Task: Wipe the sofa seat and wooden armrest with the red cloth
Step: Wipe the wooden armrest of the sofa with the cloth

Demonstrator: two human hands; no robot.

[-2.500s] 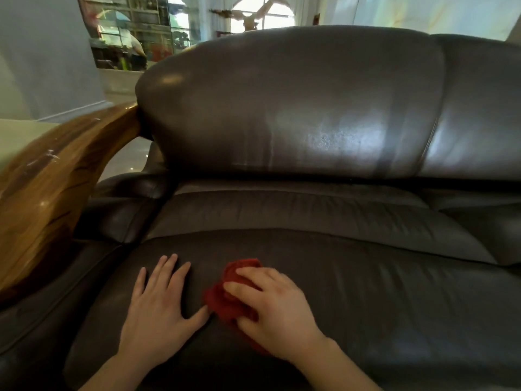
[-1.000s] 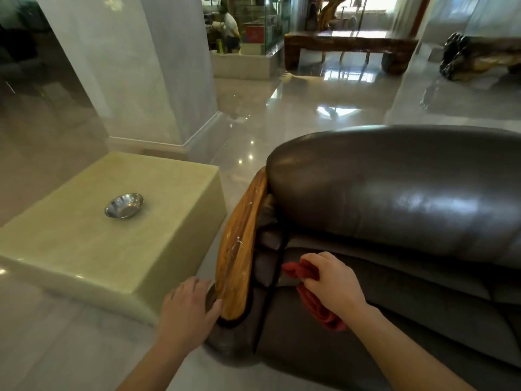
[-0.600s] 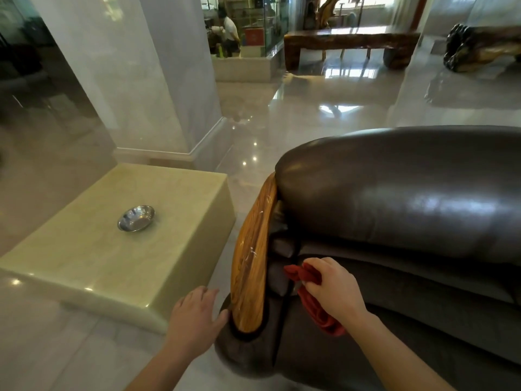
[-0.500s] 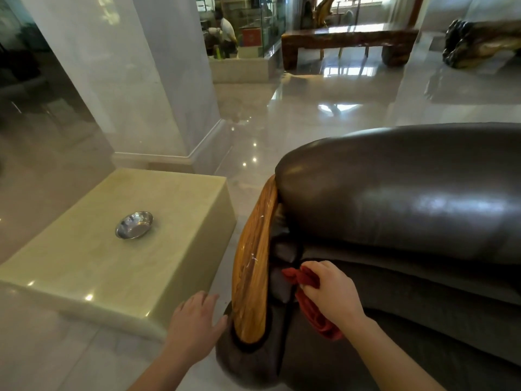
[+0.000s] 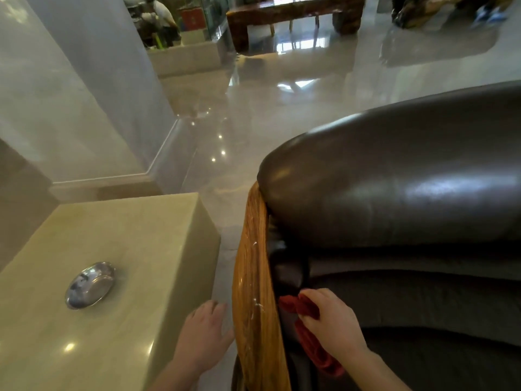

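My right hand point(image 5: 332, 324) grips the bunched red cloth point(image 5: 306, 309) and presses it into the dark leather just inside the wooden armrest point(image 5: 253, 292), at the left end of the sofa seat point(image 5: 439, 303). Part of the cloth hangs below my palm. The armrest is a long curved plank of orange-brown wood with pale scratches. My left hand point(image 5: 204, 334) is open, fingers apart, on the armrest's outer side, its thumb touching the wood. The brown leather backrest point(image 5: 394, 179) bulges above the seat.
A pale stone block table point(image 5: 118, 249) stands close to the left of the armrest, with a small metal dish point(image 5: 90, 285) on it. A narrow strip of glossy floor separates them. A marble column point(image 5: 84, 88) rises behind; a wooden bench point(image 5: 293, 12) and a person stand far back.
The view swung from the seat to the sofa's left end. My right hand carried the cloth from mid-seat to the inner side of the armrest; my left hand moved to the armrest's outer side.
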